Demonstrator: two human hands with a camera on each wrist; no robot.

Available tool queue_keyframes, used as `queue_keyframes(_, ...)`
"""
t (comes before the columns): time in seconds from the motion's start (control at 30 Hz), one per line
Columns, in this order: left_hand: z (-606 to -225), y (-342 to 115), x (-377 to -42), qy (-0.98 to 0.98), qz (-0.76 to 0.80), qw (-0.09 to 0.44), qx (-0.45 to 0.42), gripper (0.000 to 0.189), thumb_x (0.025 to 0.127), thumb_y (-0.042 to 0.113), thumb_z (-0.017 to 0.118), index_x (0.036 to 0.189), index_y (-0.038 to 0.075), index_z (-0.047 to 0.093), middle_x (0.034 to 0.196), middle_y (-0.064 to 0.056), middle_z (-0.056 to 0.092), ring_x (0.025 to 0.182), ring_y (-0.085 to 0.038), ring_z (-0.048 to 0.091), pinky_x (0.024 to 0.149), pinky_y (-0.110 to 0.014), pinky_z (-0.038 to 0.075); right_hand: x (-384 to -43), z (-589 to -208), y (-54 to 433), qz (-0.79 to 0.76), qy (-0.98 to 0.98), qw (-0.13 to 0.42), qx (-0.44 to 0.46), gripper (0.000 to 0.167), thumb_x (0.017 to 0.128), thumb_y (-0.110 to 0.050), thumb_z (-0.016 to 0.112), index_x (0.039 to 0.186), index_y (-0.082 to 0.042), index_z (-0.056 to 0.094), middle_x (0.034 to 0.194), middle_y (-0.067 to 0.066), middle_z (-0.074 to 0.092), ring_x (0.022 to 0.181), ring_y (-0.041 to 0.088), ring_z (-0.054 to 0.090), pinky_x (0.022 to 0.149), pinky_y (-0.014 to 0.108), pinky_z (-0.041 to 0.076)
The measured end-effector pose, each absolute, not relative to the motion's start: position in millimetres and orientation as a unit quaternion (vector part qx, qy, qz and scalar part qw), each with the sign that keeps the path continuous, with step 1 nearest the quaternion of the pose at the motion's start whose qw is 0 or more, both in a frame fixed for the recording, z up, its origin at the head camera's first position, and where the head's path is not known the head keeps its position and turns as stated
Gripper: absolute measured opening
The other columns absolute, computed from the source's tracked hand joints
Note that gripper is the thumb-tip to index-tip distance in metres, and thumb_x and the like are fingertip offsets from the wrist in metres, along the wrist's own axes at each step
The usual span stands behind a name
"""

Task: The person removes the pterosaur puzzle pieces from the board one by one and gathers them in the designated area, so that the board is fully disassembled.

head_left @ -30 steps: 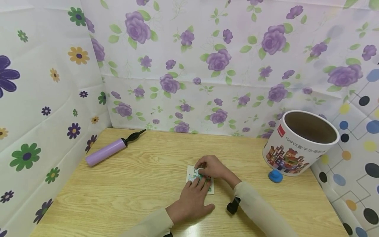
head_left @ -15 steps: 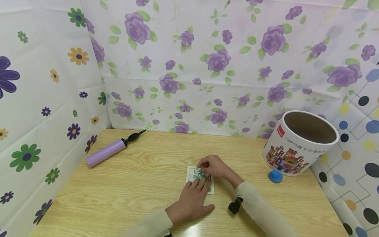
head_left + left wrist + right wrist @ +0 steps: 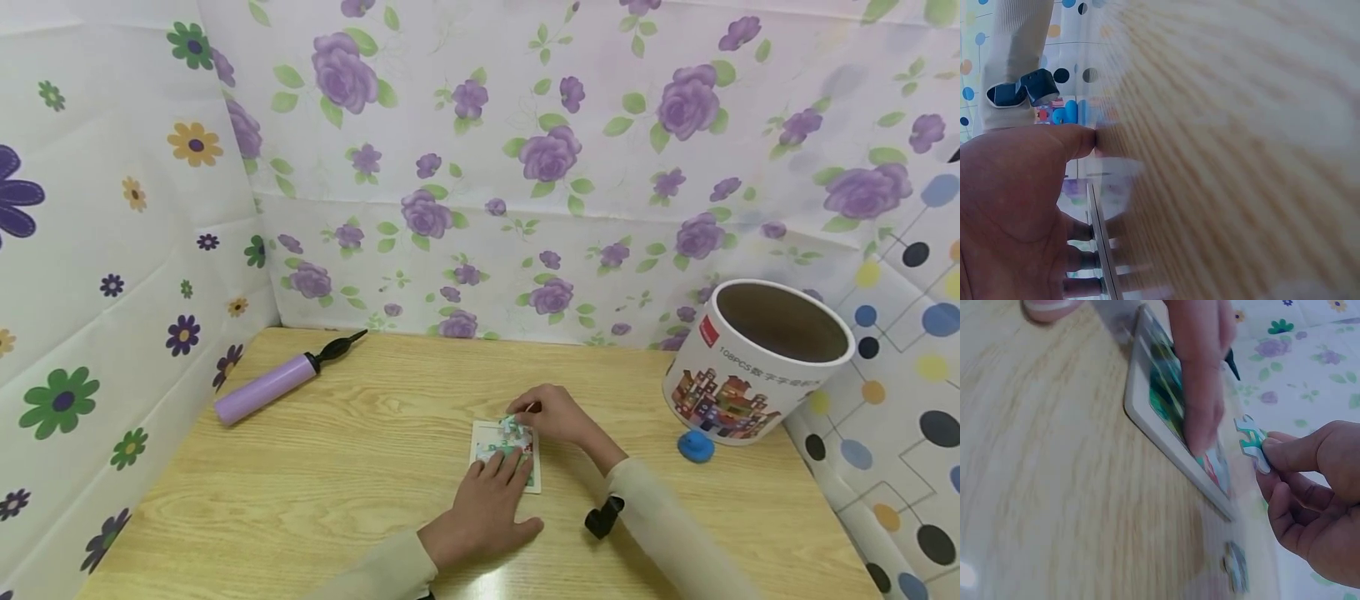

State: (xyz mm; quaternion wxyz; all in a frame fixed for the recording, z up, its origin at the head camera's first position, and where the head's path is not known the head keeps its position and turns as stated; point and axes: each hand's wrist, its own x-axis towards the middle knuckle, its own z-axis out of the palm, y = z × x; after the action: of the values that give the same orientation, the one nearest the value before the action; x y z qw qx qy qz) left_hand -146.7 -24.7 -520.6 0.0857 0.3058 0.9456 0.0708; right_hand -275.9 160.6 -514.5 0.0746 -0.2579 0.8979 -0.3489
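A small jigsaw puzzle in a pale frame board lies on the table, with green, white and red picture parts. My left hand rests over its lower part, fingers extended and spread, fingertips on the picture. Between thumb and fingers, my right hand pinches a white and green jigsaw piece close over the board's upper right edge. Another jigsaw piece appears on the table beside the board in the right wrist view. The left hand covers part of the picture.
A white printed bucket stands at the right, a blue toy duck in front of it. Far left lies a purple hand pump with a black nozzle. Flowered cloth hangs along the table's back edge.
My right hand has drawn back up and to the right, from over the puzzle to its upper right edge, with the piece at its fingertips. The left hand stays in place.
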Motion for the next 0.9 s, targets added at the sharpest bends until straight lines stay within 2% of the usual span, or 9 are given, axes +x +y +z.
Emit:
queue_keyframes(0.13, -521.0, -23.8, -146.8, 0.947, 0.062, 0.088, 0.303, 0.084, 0.099, 0.067, 0.044, 0.162, 0.014, 0.03, 0.169, -0.009, 0.024, 0.153, -0.03, 0.027, 0.115, -0.053, 0.033, -273.8, -512.6, 175.3, -0.359, 0.896, 0.079, -0.25, 0.017, 0.099, -0.012, 0.068, 0.112, -0.014, 0.079, 0.103, 0.001, 0.072, 0.076, 0.019, 0.069, 0.065, 0.028, 0.056)
queue_keyframes(0.23, -522.5, -23.0, -147.3, 0.947, 0.059, 0.089, 0.302, 0.084, 0.099, 0.067, 0.044, 0.162, 0.014, 0.03, 0.169, -0.009, 0.024, 0.153, -0.03, 0.027, 0.116, -0.054, 0.033, -271.2, -511.2, 187.6, -0.368, 0.893, 0.08, -0.246, 0.018, 0.099, -0.011, 0.067, 0.113, -0.013, 0.078, 0.101, 0.002, 0.07, 0.072, 0.02, 0.069, 0.061, 0.028, 0.056)
queue_keyframes(0.43, -522.2, -21.8, -147.5, 0.948, 0.062, 0.099, 0.297, 0.085, 0.099, 0.068, 0.044, 0.163, 0.014, 0.028, 0.169, -0.01, 0.022, 0.154, -0.031, 0.026, 0.117, -0.055, 0.031, -265.1, -507.7, 212.7, -0.344, 0.909, 0.046, -0.229, 0.017, 0.097, -0.012, 0.07, 0.109, -0.017, 0.08, 0.098, -0.002, 0.072, 0.081, 0.009, 0.064, 0.069, 0.03, 0.055)
queue_keyframes(0.67, -522.6, -21.7, -147.2, 0.95, 0.06, 0.103, 0.288, 0.085, 0.099, 0.068, 0.043, 0.163, 0.015, 0.026, 0.17, -0.009, 0.02, 0.155, -0.031, 0.025, 0.118, -0.055, 0.03, -259.0, -507.3, 235.9, -0.338, 0.916, 0.036, -0.212, 0.016, 0.097, -0.011, 0.07, 0.108, -0.012, 0.081, 0.098, -0.001, 0.073, 0.081, 0.012, 0.065, 0.071, 0.034, 0.055)
queue_keyframes(0.9, -527.4, -22.0, -148.5, 0.948, 0.063, 0.096, 0.298, 0.084, 0.1, 0.066, 0.042, 0.163, 0.014, 0.025, 0.17, -0.011, 0.02, 0.154, -0.034, 0.024, 0.118, -0.056, 0.03, -259.3, -510.4, 250.6, -0.333, 0.921, 0.037, -0.198, 0.016, 0.097, -0.011, 0.069, 0.107, -0.015, 0.081, 0.099, -0.001, 0.073, 0.083, 0.013, 0.066, 0.074, 0.037, 0.056)
